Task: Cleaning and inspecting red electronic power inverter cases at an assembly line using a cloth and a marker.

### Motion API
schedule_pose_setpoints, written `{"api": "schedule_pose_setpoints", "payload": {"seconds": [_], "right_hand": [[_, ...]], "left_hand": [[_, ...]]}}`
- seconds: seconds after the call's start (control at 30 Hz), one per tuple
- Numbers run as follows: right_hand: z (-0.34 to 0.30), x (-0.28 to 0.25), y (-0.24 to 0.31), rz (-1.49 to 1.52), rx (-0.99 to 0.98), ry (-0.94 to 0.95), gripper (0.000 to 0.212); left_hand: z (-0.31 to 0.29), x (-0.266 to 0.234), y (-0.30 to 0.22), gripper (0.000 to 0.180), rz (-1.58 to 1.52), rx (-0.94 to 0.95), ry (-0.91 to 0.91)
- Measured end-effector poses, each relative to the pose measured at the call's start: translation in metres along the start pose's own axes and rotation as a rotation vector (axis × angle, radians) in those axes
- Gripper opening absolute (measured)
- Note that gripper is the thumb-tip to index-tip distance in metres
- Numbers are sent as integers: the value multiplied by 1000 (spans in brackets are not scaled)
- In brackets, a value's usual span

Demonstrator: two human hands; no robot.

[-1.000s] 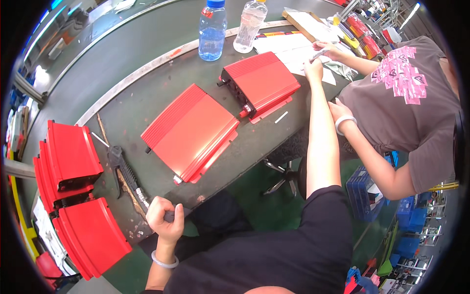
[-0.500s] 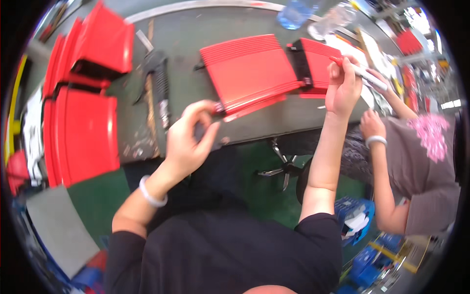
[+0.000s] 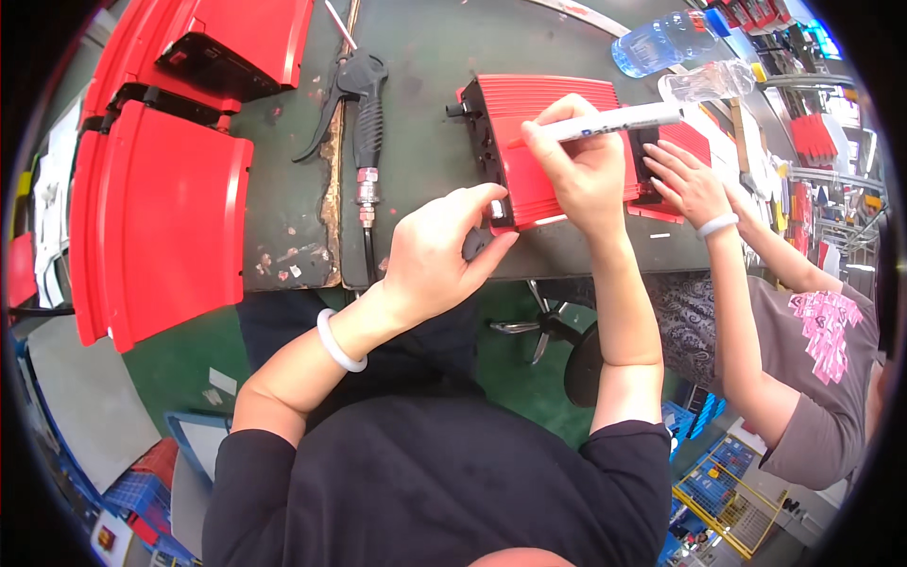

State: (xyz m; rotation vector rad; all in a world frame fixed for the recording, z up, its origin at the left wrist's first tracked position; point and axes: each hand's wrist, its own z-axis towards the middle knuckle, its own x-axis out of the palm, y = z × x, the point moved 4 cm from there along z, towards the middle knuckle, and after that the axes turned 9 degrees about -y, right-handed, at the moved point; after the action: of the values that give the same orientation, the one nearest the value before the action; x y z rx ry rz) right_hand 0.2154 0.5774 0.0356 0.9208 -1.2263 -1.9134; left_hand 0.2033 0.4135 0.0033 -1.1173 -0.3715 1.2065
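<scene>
A red finned metal case (image 3: 539, 99) with a black end panel lies on the bench in front of me. My left hand (image 3: 439, 250) pinches its near left corner between index finger and thumb. Something small and dark shows in the gap between these two fingers; I cannot make out what it is. My right hand (image 3: 586, 180) rests over the case and holds a white paint marker (image 3: 619, 121) like a pen. The marker's red tip points left, close to the case by the black panel; whether it touches is unclear.
Left of the case lies a black air blow gun (image 3: 368, 132) with its hose. Red case parts (image 3: 179, 217) stack at the far left. At right, a co-worker's hand (image 3: 694, 189) rests at a second red case (image 3: 685, 146). Plastic bottles (image 3: 671, 42) lie behind.
My right hand has come left and down from beside the co-worker, bringing the marker over the case. My left hand stays at the corner. The view has shifted, and the co-worker's hand has moved onto the second case.
</scene>
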Motion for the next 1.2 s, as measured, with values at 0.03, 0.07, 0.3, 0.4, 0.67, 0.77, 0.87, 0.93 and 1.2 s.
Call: {"api": "schedule_pose_setpoints", "payload": {"seconds": [0.03, 0.07, 0.3, 0.4, 0.67, 0.77, 0.87, 0.93, 1.2], "right_hand": [[0, -1, -1, -32, 10, -18, 14], [0, 1, -1, -37, 20, -12, 14], [-1, 7, -3, -92, 27, -2, 14], [-1, 7, -1, -84, 36, -14, 12], [-3, 7, 1, -107, 22, -2, 12], [-3, 7, 2, -116, 20, 7, 11], [-4, 5, 1, -119, 4, 15, 11], [-3, 4, 0, -117, -15, 11, 11], [-3, 6, 2, -119, -6, 4, 11]], "left_hand": [[0, 0, 0, 35, 1, 12, -1], [0, 1, 2, 35, -3, 0, -2], [-2, 0, 8, 36, -60, -18, -6], [-3, 1, 10, 37, -86, -19, -35], [-3, -1, 7, 34, -65, -44, 20], [-4, 0, 9, 34, -67, -41, 13], [-5, 0, 9, 36, -108, -34, -46], [-5, 1, 10, 36, -113, -35, -51], [-5, 1, 10, 36, -116, -30, -52]]}}
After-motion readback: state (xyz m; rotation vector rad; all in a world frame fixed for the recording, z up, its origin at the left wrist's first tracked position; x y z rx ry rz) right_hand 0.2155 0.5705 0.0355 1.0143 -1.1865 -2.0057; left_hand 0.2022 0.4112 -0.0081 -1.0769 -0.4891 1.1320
